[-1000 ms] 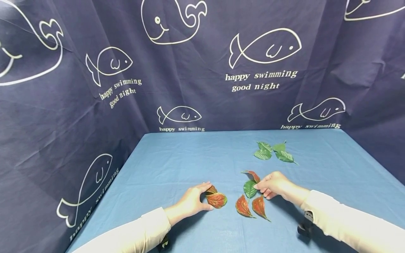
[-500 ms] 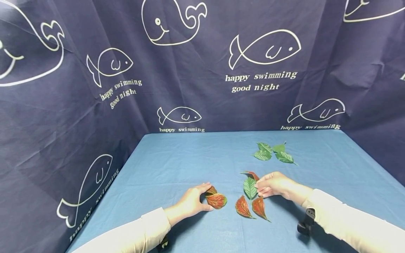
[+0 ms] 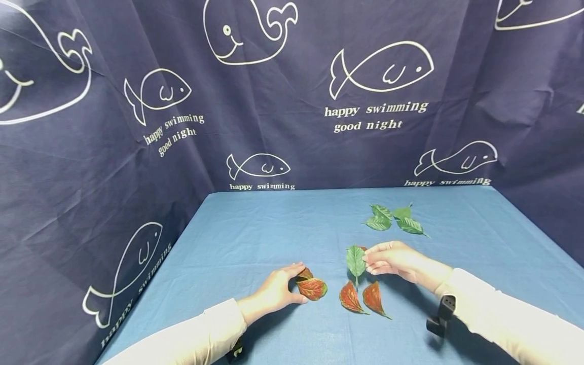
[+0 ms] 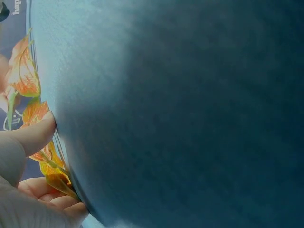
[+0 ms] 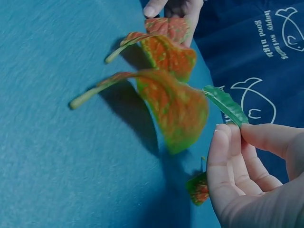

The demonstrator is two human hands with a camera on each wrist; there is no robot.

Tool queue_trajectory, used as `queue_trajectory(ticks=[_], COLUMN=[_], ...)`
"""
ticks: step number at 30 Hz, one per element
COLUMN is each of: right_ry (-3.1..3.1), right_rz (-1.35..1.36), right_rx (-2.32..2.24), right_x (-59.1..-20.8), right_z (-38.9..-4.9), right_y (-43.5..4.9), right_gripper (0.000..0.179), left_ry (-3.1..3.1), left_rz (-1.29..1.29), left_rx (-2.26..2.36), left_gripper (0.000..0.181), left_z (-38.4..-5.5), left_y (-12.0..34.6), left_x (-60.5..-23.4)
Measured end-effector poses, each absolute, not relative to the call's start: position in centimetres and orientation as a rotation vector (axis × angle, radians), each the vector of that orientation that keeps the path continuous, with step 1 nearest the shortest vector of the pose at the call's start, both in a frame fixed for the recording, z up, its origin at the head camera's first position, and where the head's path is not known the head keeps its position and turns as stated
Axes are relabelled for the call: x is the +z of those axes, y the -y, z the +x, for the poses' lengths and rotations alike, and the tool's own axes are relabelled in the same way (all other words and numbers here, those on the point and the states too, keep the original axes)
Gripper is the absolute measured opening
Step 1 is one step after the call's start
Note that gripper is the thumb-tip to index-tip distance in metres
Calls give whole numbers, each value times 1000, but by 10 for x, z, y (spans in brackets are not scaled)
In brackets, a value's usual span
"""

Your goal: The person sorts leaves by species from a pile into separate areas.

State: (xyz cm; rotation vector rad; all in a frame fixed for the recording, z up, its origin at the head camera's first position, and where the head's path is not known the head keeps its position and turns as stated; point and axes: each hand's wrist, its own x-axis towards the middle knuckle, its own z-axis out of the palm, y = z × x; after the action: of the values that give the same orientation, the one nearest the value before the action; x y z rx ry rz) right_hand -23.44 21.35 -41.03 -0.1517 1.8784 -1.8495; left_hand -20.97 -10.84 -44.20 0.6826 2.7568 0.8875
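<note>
My right hand (image 3: 397, 261) pinches a green leaf (image 3: 355, 259) by its right edge, between thumb and fingertips. The leaf is raised, its stem pointing towards me. Behind it a red leaf (image 3: 363, 248) is mostly hidden. Nearer to me lie two red leaves (image 3: 350, 297), curled, their stems to the lower right. My left hand (image 3: 274, 291) rests on the cloth with thumb and fingers spread around two overlapping red-and-green leaves (image 3: 313, 288). In the left wrist view its thumb (image 4: 42, 130) lies along one leaf and its fingers are beside the other.
Several green leaves (image 3: 411, 226) lie in two small groups farther back on the right. A blue cloth (image 3: 274, 223) covers the table. Dark curtains (image 3: 292, 101) with white fish and whale drawings stand behind and on both sides.
My right hand has raised the green leaf and moved it away from me and slightly left, so it now covers most of the red leaf behind. The left hand has stayed in place.
</note>
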Motion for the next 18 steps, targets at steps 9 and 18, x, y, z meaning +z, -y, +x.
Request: queue_trajectory(ticks=[9,18], right_ry=[-1860,-1879], right_rz=[-167,-170], right_rx=[-1894,-1940], right_x=[-398,-392], right_z=[-240,-242], right_y=[-218,-225], right_gripper=[11,14], left_ry=[-2757,-2736], left_rz=[685,667], left_rx=[883,900], left_gripper=[76,76], left_z=[-210,-209], left_y=[108,109], left_x=[-442,-440])
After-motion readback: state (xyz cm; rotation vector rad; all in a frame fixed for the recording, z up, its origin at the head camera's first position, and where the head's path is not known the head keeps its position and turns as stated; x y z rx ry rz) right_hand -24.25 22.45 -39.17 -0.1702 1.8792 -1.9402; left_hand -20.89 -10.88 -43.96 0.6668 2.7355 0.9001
